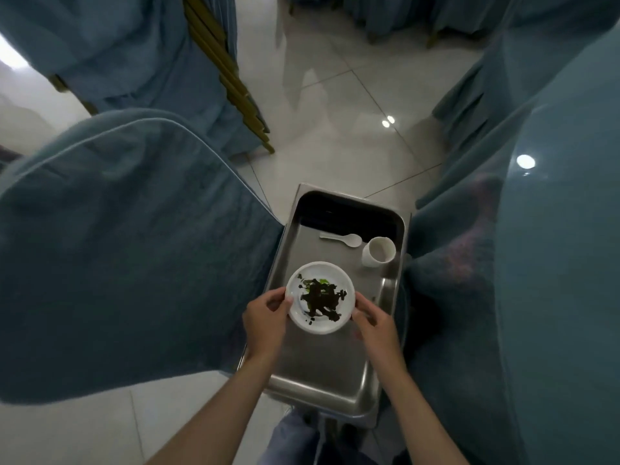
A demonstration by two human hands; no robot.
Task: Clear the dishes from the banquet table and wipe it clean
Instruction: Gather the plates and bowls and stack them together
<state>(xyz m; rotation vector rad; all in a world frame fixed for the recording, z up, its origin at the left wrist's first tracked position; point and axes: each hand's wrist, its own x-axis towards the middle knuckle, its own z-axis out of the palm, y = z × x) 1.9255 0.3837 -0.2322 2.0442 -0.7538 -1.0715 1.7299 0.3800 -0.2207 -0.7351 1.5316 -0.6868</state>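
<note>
A small white plate (298, 317) with dark and green food scraps hangs over a steel tray (328, 367). My left hand (266, 315) grips the plate's left rim, thumb on top. My right hand (375, 322) grips its right rim. Deeper in the tray lie a white spoon (345, 239) and a white cup (378, 251), the cup near the tray's right wall. The banquet table (567, 229), under a blue-green cloth and glass top, fills the right side.
A chair in a blue cover (127, 250) stands close on the left of the tray. More covered chairs (134, 55) with gold legs stand behind it. Glossy white floor tiles (335, 112) stretch ahead between the chairs and the table.
</note>
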